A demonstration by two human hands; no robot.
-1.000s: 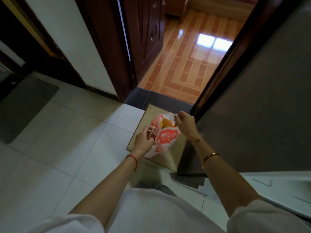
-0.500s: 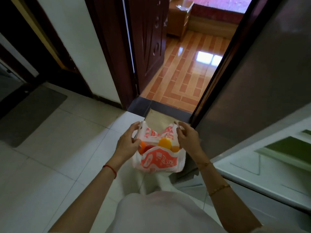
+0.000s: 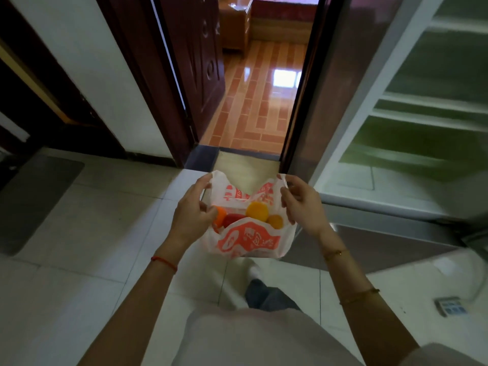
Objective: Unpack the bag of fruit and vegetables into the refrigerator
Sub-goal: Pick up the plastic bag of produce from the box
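A white plastic bag [image 3: 248, 240] with red print hangs open in front of me above the floor. My left hand [image 3: 194, 212] grips its left handle and my right hand [image 3: 299, 204] pinches its right handle, spreading the mouth apart. Inside I see a yellow-orange fruit [image 3: 257, 211], a smaller orange one [image 3: 275, 221], a red item [image 3: 233, 220] and an orange piece [image 3: 221, 215] by my left fingers. The refrigerator [image 3: 412, 143] stands open at the right, showing white walls and greenish glass shelves.
A dark wooden doorway [image 3: 248, 107] straight ahead leads to a room with shiny orange tiles. A grey mat [image 3: 34, 202] lies on the pale floor tiles at the left. A small grey device [image 3: 450, 307] rests on the floor at lower right.
Both hands lifted the bag off the floor and pulled its handles apart, exposing the produce. My view rose and turned right, bringing the open refrigerator interior into sight.
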